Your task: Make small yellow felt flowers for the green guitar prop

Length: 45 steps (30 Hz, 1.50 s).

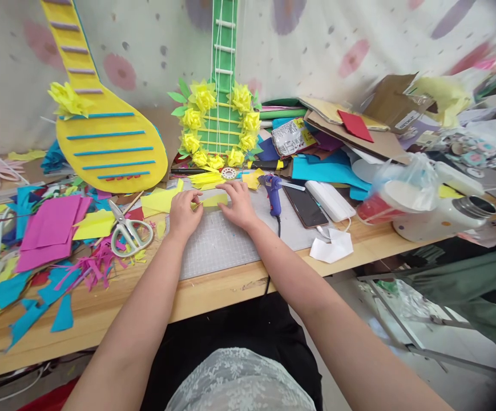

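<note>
A narrow yellow paper strip (214, 200) is held low over the grey cutting mat (213, 242), between the two hands; its left end is pinched between the thumb and fingertips of the left hand (186, 214); its right end is met by the right hand (236, 204), whose thumb and fingers are spread apart, though whether the strip is gripped there cannot be told. A larger yellow sheet (158, 201) is seen just beyond the left hand; the mat is laid on a wooden worktop (316, 264). To the right of the right hand, a purple glue gun (273, 194) is placed, with a dark phone (305, 206) and a white power bank (329, 201) set beside it; on the left, white-handled scissors (128, 231) are laid among coloured scraps, near magenta sheets (53, 228). Behind the hands, a green instrument-shaped piece (223, 85) is stood upright, its lower body ringed with yellow paper flowers (202, 96); to its left, a yellow instrument-shaped piece (113, 144) is propped, crossed by blue bars.
</note>
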Tool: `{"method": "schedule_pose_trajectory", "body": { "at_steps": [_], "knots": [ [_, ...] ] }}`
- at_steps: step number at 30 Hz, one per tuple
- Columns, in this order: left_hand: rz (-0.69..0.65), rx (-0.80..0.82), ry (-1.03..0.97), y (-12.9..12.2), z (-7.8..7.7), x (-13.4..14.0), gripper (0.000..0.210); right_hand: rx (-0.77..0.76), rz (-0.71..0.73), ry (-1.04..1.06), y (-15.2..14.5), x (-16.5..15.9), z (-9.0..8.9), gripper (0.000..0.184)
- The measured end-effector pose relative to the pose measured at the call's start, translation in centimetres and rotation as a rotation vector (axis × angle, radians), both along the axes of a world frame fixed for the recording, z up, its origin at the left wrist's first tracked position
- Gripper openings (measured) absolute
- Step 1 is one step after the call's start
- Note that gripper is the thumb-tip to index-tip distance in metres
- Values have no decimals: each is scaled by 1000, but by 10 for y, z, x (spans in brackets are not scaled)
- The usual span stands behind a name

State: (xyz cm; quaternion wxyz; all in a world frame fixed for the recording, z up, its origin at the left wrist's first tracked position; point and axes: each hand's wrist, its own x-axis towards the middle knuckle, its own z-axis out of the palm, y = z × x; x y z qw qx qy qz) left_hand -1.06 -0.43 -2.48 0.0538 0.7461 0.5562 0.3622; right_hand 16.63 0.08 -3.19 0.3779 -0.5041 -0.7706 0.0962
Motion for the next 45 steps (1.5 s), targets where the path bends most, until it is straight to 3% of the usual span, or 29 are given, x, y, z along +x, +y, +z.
{"method": "schedule_pose_trajectory", "body": {
  "at_steps": [5,11,15,20,24,28,36,41,45],
  "knots": [
    [60,142,92,-5,-2,15,28,63,-75,-140,-8,-10,8,49],
    [-135,-2,187,-6,-7,26,33,27,-135,-210,5,-7,-1,27],
    [-183,-16,124,-6,-8,18,37,5,-174,-205,13,3,-6,25],
    [-184,-89,128,-5,-10,10,39,-4,-75,-293,3,3,3,32],
    [-176,-120,149,-6,-9,12,42,-100,60,-366,-7,-1,9,29],
    [-150,-121,137,-8,-5,12,41,-199,22,-304,-7,1,8,24],
    [-121,-123,111,-9,-2,11,41,-109,124,-126,2,11,1,16],
    [-135,-147,133,-10,0,13,41,-174,174,-111,4,15,-1,6],
    [-124,-143,139,-9,-2,13,40,-214,99,-101,8,13,-7,10]
  ]
}}
